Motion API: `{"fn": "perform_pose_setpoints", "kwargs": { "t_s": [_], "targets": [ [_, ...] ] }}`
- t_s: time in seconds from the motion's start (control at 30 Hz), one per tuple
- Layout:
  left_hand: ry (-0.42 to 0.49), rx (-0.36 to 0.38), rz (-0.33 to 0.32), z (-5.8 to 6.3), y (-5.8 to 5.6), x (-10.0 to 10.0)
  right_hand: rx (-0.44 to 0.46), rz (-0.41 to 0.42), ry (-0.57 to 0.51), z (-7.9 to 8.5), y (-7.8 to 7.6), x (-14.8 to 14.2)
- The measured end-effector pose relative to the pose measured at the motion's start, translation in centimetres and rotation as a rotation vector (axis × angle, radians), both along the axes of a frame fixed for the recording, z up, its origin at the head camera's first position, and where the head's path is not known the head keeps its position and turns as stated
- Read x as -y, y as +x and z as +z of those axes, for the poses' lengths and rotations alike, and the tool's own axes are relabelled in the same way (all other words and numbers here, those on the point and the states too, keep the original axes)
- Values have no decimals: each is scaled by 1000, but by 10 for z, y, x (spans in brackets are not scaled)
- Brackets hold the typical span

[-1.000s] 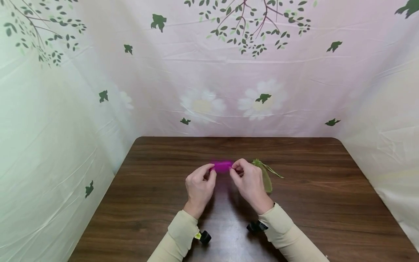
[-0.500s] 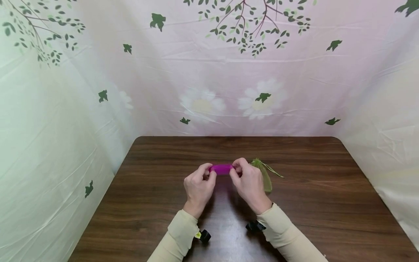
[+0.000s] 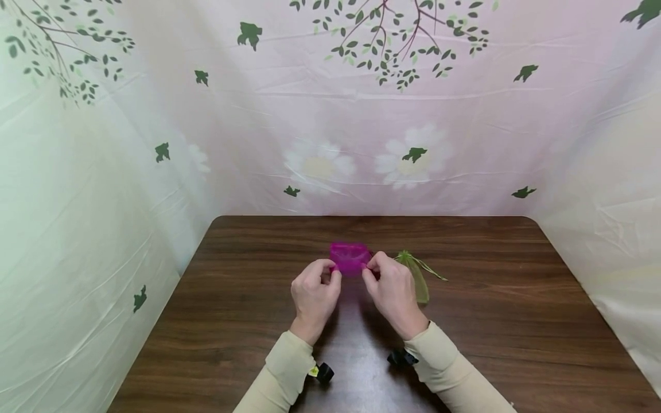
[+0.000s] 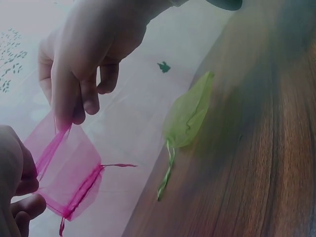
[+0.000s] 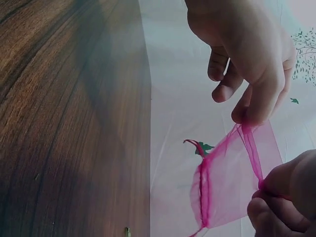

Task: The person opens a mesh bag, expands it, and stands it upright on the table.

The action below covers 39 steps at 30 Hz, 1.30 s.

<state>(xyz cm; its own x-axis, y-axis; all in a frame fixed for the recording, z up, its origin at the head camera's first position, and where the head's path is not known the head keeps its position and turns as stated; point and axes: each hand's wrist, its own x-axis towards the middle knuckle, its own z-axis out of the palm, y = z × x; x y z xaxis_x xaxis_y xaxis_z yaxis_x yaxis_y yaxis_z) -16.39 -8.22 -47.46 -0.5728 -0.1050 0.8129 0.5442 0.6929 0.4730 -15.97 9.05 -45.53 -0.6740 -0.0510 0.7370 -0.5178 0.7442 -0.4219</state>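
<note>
Head view: a see-through pink bag (image 3: 349, 257) is held up over the brown worktop (image 3: 222, 321). The left hand (image 3: 315, 293) pinches the pink bag's near left corner, and the right hand (image 3: 395, 291) pinches its near right corner. Each grip is closed, finger to thumb. Right of the pink bag, a green bag (image 4: 188, 117) lies on the worktop.

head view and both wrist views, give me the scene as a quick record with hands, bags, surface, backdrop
left hand: the left hand pinches the pink bag on its left side
right hand: the right hand pinches the same bag on its right side
pink bag: sheer, spread between both hands, pink cords at the end away from the fingers
green bag: the green bag lies on the table, partly hidden by the right hand in the head view
surface: dark wood-grain table
backdrop: pale printed cloth
</note>
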Motion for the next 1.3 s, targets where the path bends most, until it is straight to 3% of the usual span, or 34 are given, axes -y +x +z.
{"fn": "perform_pose_setpoints", "kwargs": {
  "t_s": [0.4, 0.73, 1.07, 1.3],
  "targets": [
    [-1, -17, 38, -2, -2, -5, 8, -45, 34, 1, 0, 3],
    [-1, 31, 47, -3, -2, -5, 27, -1, 12, -2, -2, 4],
    [18, -7, 41, -3, -2, -8, 25, -55, 46, -3, 0, 6],
    [16, -23, 49, -4, -1, -8, 45, -49, 30, -3, 0, 6]
  ]
}}
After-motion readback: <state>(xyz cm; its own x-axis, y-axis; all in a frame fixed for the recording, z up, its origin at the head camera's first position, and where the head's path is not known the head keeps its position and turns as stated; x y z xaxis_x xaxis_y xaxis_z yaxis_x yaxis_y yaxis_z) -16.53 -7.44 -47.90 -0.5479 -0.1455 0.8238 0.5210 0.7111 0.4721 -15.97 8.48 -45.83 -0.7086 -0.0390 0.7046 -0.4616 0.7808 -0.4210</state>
